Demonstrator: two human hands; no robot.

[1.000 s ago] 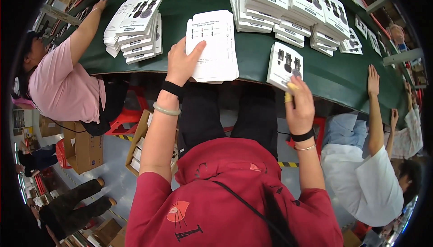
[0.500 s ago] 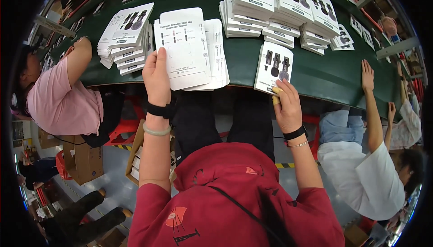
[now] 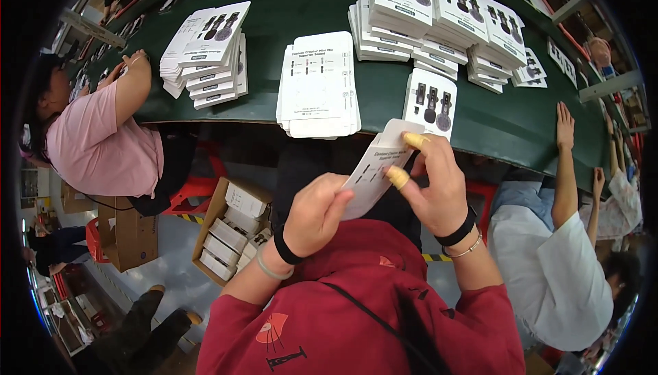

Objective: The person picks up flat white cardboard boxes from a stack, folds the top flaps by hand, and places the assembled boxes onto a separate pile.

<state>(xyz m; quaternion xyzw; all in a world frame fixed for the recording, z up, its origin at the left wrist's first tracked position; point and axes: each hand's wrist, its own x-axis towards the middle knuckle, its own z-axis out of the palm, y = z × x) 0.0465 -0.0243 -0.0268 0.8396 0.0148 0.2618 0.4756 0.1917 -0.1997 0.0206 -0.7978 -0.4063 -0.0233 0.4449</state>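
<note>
White carton [image 3: 370,189]: likely light, thin card, easily creased; hold by edges; left hand [image 3: 317,215] clamped on lower end; right hand [image 3: 439,186] touches flap end, can't tell if pinching.

Held carton [image 3: 370,189]: smooth, matt card
Tabletop [image 3: 308,8], twelve o'clock: smooth, matt
Shirt [image 3: 308,327], six o'clock: matt, creased cloth

1 held carton [image 3: 373,182], 2 holding hands [image 3: 317,212] [image 3: 439,186]

White carton [image 3: 373,186] with black print, yellow finger wraps [image 3: 397,177], green tabletop [image 3: 264,91]
</note>
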